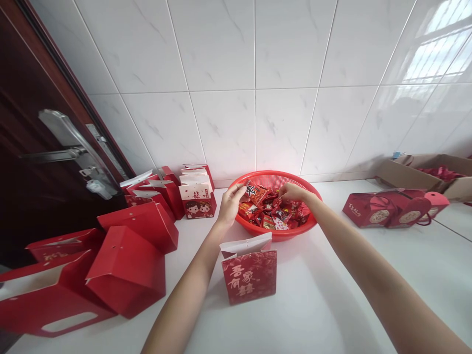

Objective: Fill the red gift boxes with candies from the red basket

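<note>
A red plastic basket (275,236) is filled with small wrapped candies and snack packets (282,216). My left hand (230,202) is at the basket's left rim, thumb and fingers closed on a red snack packet (254,193) with dark lettering. Inside the basket, my right hand (294,192) reaches down among the packets with its fingers bent together; its fingertips are hidden. Between my forearms, nearer to me, a red gift box (250,278) with pale Chinese lettering stands upright, its top flaps open.
Several red gift boxes (127,270) with open tops crowd the left of the white table (313,305). A box with two cartoon faces (197,206) is by the tiled wall. Closed red boxes (372,210) and a cardboard carton (409,174) are at right. A door handle (59,155) is at left.
</note>
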A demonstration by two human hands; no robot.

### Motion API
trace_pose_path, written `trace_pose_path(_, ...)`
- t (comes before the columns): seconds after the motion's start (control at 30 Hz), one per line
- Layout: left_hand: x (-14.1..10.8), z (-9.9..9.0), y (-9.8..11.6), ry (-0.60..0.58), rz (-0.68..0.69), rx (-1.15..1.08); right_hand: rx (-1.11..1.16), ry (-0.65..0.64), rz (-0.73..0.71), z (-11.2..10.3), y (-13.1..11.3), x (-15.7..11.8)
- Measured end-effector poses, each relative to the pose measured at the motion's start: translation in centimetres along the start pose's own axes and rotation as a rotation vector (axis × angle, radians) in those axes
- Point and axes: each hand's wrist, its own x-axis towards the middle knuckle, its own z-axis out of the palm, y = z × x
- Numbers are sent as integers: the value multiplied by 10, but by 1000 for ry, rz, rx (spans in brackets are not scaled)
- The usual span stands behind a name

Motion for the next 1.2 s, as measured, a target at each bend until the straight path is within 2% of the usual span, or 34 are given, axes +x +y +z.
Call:
trace_pose_path(0.23, 0, -2, -1, -6, -4, 10, 167, -201, -159, -2, -10, -2)
trace_pose_path(0.3, 0, -1, 0, -3, -2, 10, 164, -186, -180, -1, -8, 1)
trace_pose_path(0.4, 0, 0, 0, 0, 3, 6, 48, -127, -142, 2, -2, 7)
trace_pose_path(0.5, 0, 0, 1, 3, -3, -2, -51, -122, -120, 4, 1, 8)
trace_pose_path(0.83, -1, -1, 0, -5, 9, 28, -468, -136, -69, 17, -14, 12)
trace_pose_path(1.2, -2, 0, -2, -3, 29, 31, -493, -169, -159, 18, -18, 4)
